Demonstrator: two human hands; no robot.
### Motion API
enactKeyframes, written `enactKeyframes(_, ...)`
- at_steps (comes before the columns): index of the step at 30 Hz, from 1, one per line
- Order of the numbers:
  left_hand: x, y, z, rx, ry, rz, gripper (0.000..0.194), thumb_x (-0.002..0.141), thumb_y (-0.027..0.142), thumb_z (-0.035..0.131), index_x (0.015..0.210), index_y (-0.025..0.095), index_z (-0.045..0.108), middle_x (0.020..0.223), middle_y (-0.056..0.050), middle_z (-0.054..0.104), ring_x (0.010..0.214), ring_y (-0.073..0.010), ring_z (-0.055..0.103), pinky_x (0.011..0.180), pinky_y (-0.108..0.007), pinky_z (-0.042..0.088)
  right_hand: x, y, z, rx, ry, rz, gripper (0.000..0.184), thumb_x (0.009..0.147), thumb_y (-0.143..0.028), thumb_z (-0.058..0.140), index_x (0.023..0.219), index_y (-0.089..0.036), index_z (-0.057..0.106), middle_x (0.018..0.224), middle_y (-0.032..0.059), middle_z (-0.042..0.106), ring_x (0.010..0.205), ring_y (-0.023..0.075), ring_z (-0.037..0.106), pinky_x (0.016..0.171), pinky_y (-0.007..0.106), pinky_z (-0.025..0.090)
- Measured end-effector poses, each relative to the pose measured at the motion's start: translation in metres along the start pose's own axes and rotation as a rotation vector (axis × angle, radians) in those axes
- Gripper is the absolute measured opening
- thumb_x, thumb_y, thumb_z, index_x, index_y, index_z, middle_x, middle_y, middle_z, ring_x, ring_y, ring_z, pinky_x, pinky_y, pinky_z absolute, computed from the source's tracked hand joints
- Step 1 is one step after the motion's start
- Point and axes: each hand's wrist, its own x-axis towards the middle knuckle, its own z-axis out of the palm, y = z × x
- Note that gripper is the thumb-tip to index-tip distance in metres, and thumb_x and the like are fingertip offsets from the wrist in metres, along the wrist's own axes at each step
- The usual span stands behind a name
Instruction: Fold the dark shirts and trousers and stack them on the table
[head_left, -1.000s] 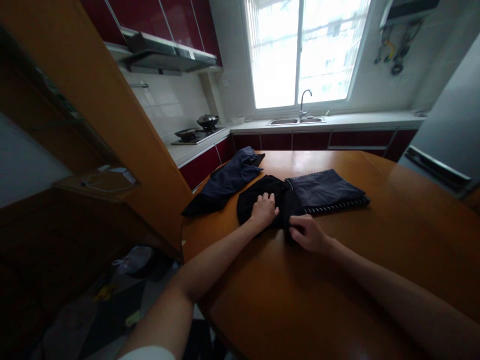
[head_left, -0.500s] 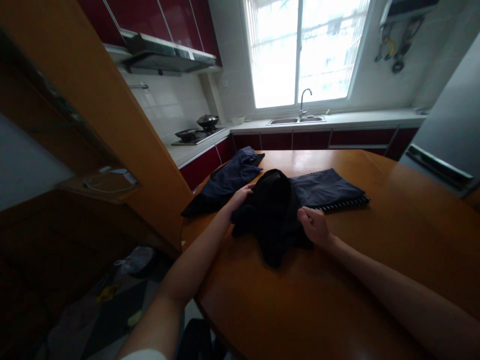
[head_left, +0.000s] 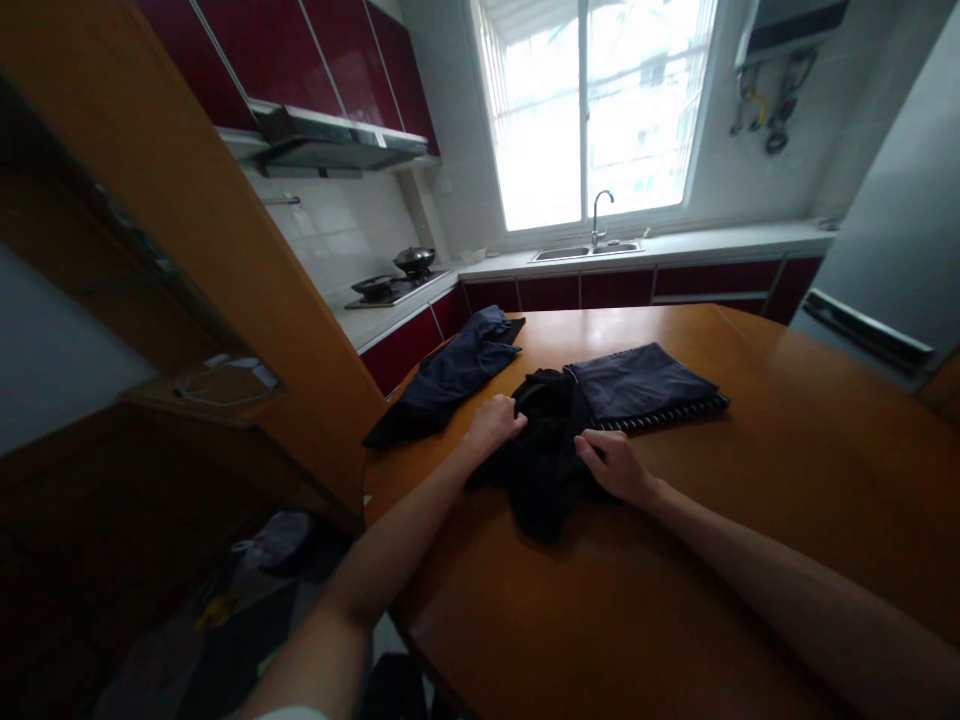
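Observation:
A crumpled black garment [head_left: 551, 480] lies on the wooden table in front of me, its upper part gaping like an opening; its exact kind is not clear. My left hand [head_left: 495, 424] is closed on the left edge of that opening. On the other side my right hand [head_left: 616, 464] pinches the right edge, thumb pointing left. Just beyond the right hand rests a neatly folded dark grey cloth [head_left: 637, 382] with a black-and-white striped edge. Farther left, a loosely heaped dark blue and black garment [head_left: 450, 382] lies near the table's left rim.
The round wooden table [head_left: 750, 560] fills the middle and right. An orange wooden partition [head_left: 300, 320] rises at the left. Behind are a stove with pans [head_left: 415, 262], a sink [head_left: 562, 254] and a counter. A fridge [head_left: 885, 230] stands right. Bags [head_left: 277, 540] lie on the floor.
The black garment went from lying flatter under my hands to being lifted open and crumpled nearer me. My left hand shifted left, then gripped its edge. The view has tilted slightly.

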Motion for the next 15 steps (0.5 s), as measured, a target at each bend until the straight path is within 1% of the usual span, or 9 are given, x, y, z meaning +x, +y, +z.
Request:
enactKeyframes(3, 0.016, -0.01, -0.012, -0.055, -0.02, -0.026, 0.014, 0.075, 0.029, 0.07, 0.085, 0.02, 0.074, 0.097, -0.017, 0.075, 0.102, -0.0351, 0.071, 0.093, -0.043, 0.053, -0.001, 0.0, 0.001, 0.013, -0.027, -0.006, 0.043, 0.101, -0.037, 0.042, 0.061, -0.023, 0.035, 0.056, -0.0039, 0.043, 0.052, 0.0105, 0.041, 0.056, 0.027, 0.028)
enactKeyframes(5, 0.034, -0.017, -0.024, -0.1, -0.029, -0.045, 0.007, 0.068, 0.025, 0.075, 0.074, 0.021, 0.071, 0.087, -0.014, 0.076, 0.096, -0.0346, 0.073, 0.089, -0.043, 0.055, -0.002, 0.001, 0.003, 0.014, -0.078, -0.011, 0.042, 0.101, -0.035, 0.044, 0.061, -0.022, 0.036, 0.056, -0.0044, 0.042, 0.051, 0.0102, 0.041, 0.056, 0.027, 0.028)
enactKeyframes(7, 0.059, -0.02, -0.041, -0.17, -0.024, -0.057, 0.009, 0.064, 0.02, 0.077, 0.064, 0.021, 0.068, 0.073, -0.011, 0.073, 0.083, -0.032, 0.074, 0.081, -0.041, 0.057, -0.002, 0.0, 0.005, 0.018, -0.148, -0.023, 0.041, 0.1, -0.033, 0.045, 0.061, -0.022, 0.037, 0.055, -0.0048, 0.041, 0.051, 0.0098, 0.04, 0.056, 0.026, 0.027)
enactKeyframes(9, 0.093, -0.019, -0.065, -0.261, 0.02, -0.056, 0.012, 0.065, 0.015, 0.076, 0.061, 0.018, 0.065, 0.062, -0.007, 0.069, 0.071, -0.0274, 0.072, 0.073, -0.039, 0.058, -0.002, -0.003, 0.006, 0.033, -0.197, -0.041, 0.041, 0.1, -0.031, 0.045, 0.061, -0.022, 0.037, 0.055, -0.0051, 0.041, 0.05, 0.0095, 0.038, 0.055, 0.027, 0.026)
enactKeyframes(11, 0.133, -0.014, -0.098, -0.36, 0.128, -0.042, 0.011, 0.074, 0.013, 0.07, 0.065, 0.015, 0.064, 0.06, -0.005, 0.067, 0.065, -0.0212, 0.069, 0.071, -0.036, 0.058, -0.003, -0.007, 0.005, 0.049, -0.21, -0.072, 0.04, 0.1, -0.03, 0.045, 0.062, -0.022, 0.038, 0.056, -0.0047, 0.042, 0.051, 0.0095, 0.038, 0.056, 0.027, 0.026)
enactKeyframes(12, 0.154, -0.011, -0.119, -0.406, 0.208, -0.035, 0.011, 0.08, 0.011, 0.065, 0.069, 0.013, 0.064, 0.062, -0.004, 0.068, 0.064, -0.0173, 0.067, 0.071, -0.035, 0.058, -0.004, -0.009, 0.003, 0.053, -0.205, -0.093, 0.039, 0.1, -0.029, 0.044, 0.062, -0.022, 0.039, 0.057, -0.0042, 0.043, 0.052, 0.0097, 0.039, 0.056, 0.028, 0.026)
enactKeyframes(14, 0.195, -0.004, -0.167, -0.48, 0.411, -0.002, 0.017, 0.091, 0.005, 0.046, 0.083, 0.009, 0.061, 0.077, -0.005, 0.072, 0.069, -0.0099, 0.063, 0.074, -0.03, 0.057, -0.006, -0.01, 0.0, 0.047, -0.179, -0.134, 0.038, 0.101, -0.026, 0.044, 0.063, -0.022, 0.041, 0.059, -0.0029, 0.046, 0.054, 0.0104, 0.041, 0.058, 0.029, 0.027)
enactKeyframes(15, 0.214, 0.0, -0.194, -0.501, 0.511, 0.029, 0.024, 0.092, 0.001, 0.035, 0.091, 0.007, 0.059, 0.088, -0.007, 0.073, 0.074, -0.0077, 0.063, 0.074, -0.027, 0.056, -0.006, -0.009, -0.002, 0.04, -0.167, -0.149, 0.037, 0.1, -0.025, 0.044, 0.064, -0.022, 0.042, 0.06, -0.0024, 0.047, 0.054, 0.0107, 0.041, 0.058, 0.03, 0.027)
